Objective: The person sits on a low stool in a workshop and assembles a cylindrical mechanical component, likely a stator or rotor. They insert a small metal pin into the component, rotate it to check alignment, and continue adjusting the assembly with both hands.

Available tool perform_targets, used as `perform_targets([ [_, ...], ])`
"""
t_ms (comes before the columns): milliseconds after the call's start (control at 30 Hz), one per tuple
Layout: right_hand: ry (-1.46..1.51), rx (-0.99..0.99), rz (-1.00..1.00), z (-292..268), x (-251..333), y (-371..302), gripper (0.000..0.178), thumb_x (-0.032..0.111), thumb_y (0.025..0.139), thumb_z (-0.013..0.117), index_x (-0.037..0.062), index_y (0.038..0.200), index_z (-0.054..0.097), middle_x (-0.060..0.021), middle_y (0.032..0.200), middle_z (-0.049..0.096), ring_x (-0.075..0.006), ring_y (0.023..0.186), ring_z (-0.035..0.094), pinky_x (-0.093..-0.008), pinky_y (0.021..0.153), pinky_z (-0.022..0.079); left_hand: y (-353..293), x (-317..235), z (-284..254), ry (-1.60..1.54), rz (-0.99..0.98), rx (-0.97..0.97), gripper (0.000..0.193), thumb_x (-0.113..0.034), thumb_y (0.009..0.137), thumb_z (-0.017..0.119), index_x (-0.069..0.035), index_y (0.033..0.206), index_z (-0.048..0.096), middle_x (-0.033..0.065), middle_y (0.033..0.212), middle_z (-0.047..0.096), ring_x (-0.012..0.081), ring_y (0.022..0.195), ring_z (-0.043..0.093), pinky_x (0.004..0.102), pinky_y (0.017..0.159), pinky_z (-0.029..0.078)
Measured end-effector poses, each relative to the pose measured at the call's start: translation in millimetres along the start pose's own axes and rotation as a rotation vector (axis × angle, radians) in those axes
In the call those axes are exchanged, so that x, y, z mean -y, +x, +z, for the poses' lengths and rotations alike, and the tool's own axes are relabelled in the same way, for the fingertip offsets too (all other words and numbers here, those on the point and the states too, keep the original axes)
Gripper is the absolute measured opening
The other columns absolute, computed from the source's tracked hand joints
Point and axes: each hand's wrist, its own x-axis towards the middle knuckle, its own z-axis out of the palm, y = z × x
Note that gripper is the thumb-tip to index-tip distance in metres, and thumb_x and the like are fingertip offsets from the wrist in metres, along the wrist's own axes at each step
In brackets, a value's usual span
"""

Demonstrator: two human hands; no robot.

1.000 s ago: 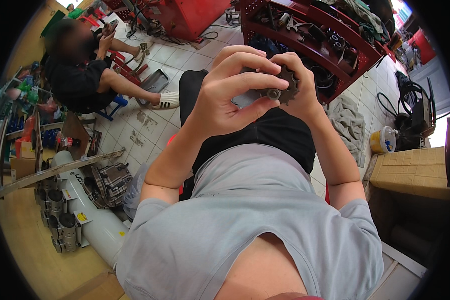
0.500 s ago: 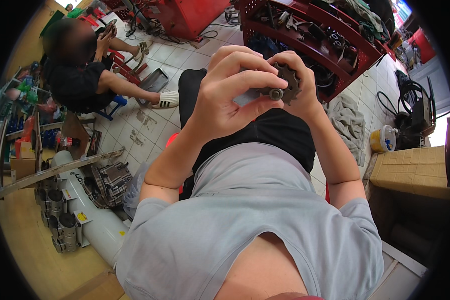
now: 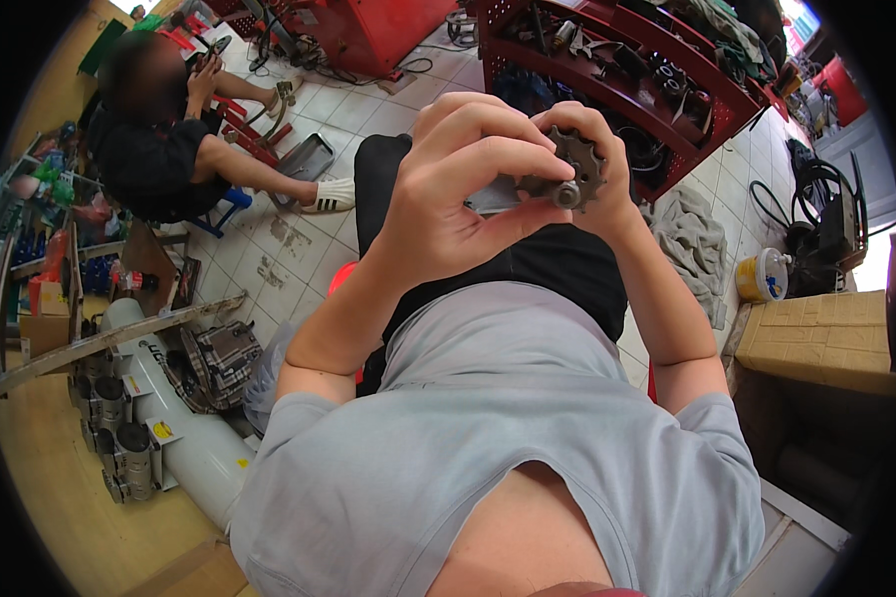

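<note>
Raised over my lap, both hands meet around a dark metal sprocket (image 3: 591,165) with teeth along its rim. My right hand (image 3: 612,184) is curled round its far and right side, fingers closed on it. From the left, my left hand (image 3: 458,184) pinches with thumb and fingers at a small round bolt end (image 3: 567,195) that sticks out near the sprocket's lower left side. Behind the left fingers a pale grey surface shows in part; what it belongs to is hidden.
A red tool cart (image 3: 607,75) with metal parts stands ahead to the right. A seated person (image 3: 154,149) is at the far left. Grey cloth (image 3: 689,254), a white bucket (image 3: 762,277) and a cardboard box (image 3: 816,338) lie to the right; a white cylinder (image 3: 194,428) lies at the left.
The bolt end has shifted slightly right and down. The sprocket has tilted a little, and both hands keep their hold.
</note>
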Motion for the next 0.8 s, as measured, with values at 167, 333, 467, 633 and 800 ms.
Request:
perform_targets([
  [167, 0.159, -0.026, 0.056, -0.1, -1.6, -0.7, 0.061, 0.007, 0.059, 0.084, 0.0064, 0.111, 0.052, -0.0058, 0.095, 0.066, -0.0139, 0.082, 0.065, -0.0258, 0.076, 0.051, 0.4, -2.2, -1.2, -0.015, 0.003, 0.042, 0.023, -0.01, 0.066, 0.081, -0.007, 0.084, 0.066, 0.0082, 0.096, 0.065, 0.0272, 0.093, 0.057, 0.0363, 0.082, 0.046],
  [333, 0.175, -0.019, 0.016, -1.0, -2.2, -1.1, 0.062, 0.007, 0.059, 0.084, 0.0063, 0.112, 0.052, -0.0066, 0.096, 0.066, -0.0146, 0.082, 0.065, -0.0257, 0.077, 0.051, -2.0, -7.1, 3.1, -0.067, -0.062, -0.006, 0.03, -0.013, 0.066, 0.082, -0.005, 0.091, 0.067, 0.0093, 0.1, 0.064, 0.0274, 0.096, 0.057, 0.0364, 0.084, 0.046],
  [467, 0.125, -0.022, -0.081, -0.4, -2.0, 0.4, 0.06, 0.007, 0.059, 0.084, 0.007, 0.111, 0.054, -0.0066, 0.096, 0.066, -0.017, 0.082, 0.064, -0.0271, 0.075, 0.051, 2.2, -8.9, 0.9, 0.015, -0.004, 0.011, 0.039, -0.019, 0.066, 0.082, -0.004, 0.101, 0.069, 0.0094, 0.102, 0.064, 0.0274, 0.097, 0.056, 0.0365, 0.086, 0.045],
  [633, 0.046, -0.001, -0.19, 0.8, -2.7, 4.5, 0.055, 0.012, 0.059, 0.083, 0.0076, 0.107, 0.057, -0.0053, 0.094, 0.065, -0.0204, 0.083, 0.06, -0.0299, 0.071, 0.051, -0.9, -8.5, 1.9, 0.023, 0.058, 0.037, 0.036, -0.019, 0.067, 0.081, -0.007, 0.099, 0.071, 0.0082, 0.099, 0.065, 0.0277, 0.097, 0.055, 0.0365, 0.085, 0.046],
  [800, -0.017, 0.013, -0.199, -0.4, -0.8, 5.2, 0.055, 0.013, 0.059, 0.083, 0.0076, 0.107, 0.057, -0.006, 0.094, 0.065, -0.0211, 0.084, 0.06, -0.0297, 0.072, 0.051, -0.3, -8.8, 1.3, 0.046, 0.046, 0.011, 0.029, -0.017, 0.069, 0.08, -0.006, 0.093, 0.07, 0.0066, 0.095, 0.065, 0.0266, 0.093, 0.055, 0.0356, 0.083, 0.046],
])
